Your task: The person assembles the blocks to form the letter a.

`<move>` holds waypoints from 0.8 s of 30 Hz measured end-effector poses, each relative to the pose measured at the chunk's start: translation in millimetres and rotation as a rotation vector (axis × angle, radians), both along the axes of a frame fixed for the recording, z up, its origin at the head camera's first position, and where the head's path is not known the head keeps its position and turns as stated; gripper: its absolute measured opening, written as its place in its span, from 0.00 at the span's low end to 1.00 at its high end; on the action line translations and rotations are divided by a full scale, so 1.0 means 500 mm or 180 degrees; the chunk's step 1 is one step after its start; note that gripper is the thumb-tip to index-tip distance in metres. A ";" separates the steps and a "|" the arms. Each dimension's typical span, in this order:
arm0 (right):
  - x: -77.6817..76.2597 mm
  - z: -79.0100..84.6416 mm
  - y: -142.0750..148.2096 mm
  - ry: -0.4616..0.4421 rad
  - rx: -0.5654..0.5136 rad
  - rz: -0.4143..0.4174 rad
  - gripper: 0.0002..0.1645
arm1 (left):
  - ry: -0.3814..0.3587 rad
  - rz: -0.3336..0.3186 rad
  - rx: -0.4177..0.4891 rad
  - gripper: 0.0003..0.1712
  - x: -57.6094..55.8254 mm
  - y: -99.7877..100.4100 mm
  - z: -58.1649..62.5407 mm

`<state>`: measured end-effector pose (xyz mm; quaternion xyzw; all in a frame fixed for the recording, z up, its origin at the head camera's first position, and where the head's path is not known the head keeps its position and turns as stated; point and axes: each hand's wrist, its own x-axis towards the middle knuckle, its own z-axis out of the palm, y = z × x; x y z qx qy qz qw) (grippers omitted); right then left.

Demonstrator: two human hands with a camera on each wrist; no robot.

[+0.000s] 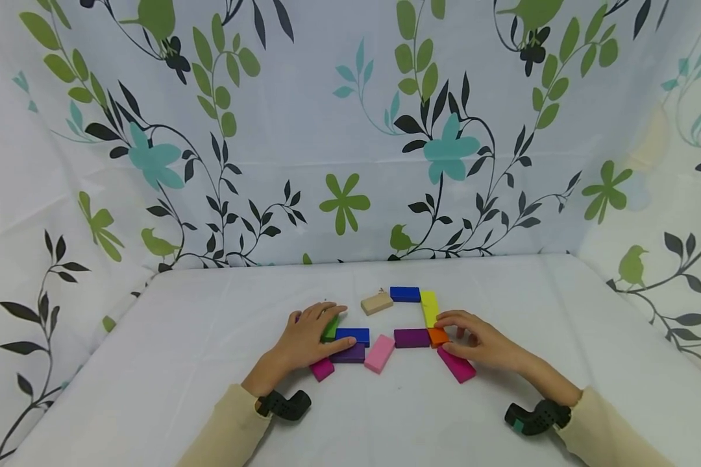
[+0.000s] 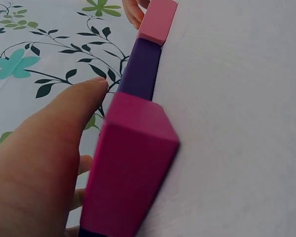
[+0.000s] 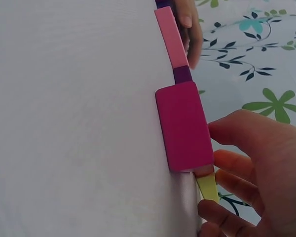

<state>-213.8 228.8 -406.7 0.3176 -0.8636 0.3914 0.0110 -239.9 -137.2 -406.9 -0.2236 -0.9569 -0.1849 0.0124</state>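
Note:
My left hand (image 1: 308, 334) lies over the left end of a group of coloured blocks, fingers spread and fairly straight. A green block (image 1: 330, 329) shows under its fingers. The thumb reaches the edge between a blue block (image 1: 355, 336) and a dark purple block (image 1: 348, 354). By its palm is a magenta block (image 2: 130, 168), large in the left wrist view. With index finger and thumb, my right hand (image 1: 483, 340) pinches a small orange block (image 1: 438, 337). Its fingertips are beside a yellow block (image 1: 430, 307), and another magenta block (image 3: 186, 127) lies below the thumb.
Between the hands lie a pink block (image 1: 380, 354) and a purple block (image 1: 411, 338). Farther back are a beige block (image 1: 376, 303) and a second blue block (image 1: 405, 294). The white table (image 1: 385, 421) meets a leaf-patterned curtain (image 1: 304, 130) at its back edge.

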 end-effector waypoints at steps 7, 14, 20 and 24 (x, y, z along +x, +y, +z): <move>-0.001 -0.012 -0.001 0.0052 -0.0004 -0.0037 0.22 | 0.0162 -0.0222 0.0222 0.32 0.003 0.000 0.003; -0.001 -0.016 0.000 0.0039 0.0015 -0.0109 0.22 | 0.0264 -0.0443 0.0261 0.24 0.000 0.003 0.007; 0.002 -0.011 -0.005 0.0099 -0.0063 -0.0079 0.21 | 0.0189 -0.0503 0.0348 0.19 -0.003 0.003 0.008; 0.004 -0.007 -0.006 0.0150 -0.0092 -0.0047 0.21 | 0.0216 -0.0510 0.0372 0.18 -0.003 0.005 0.011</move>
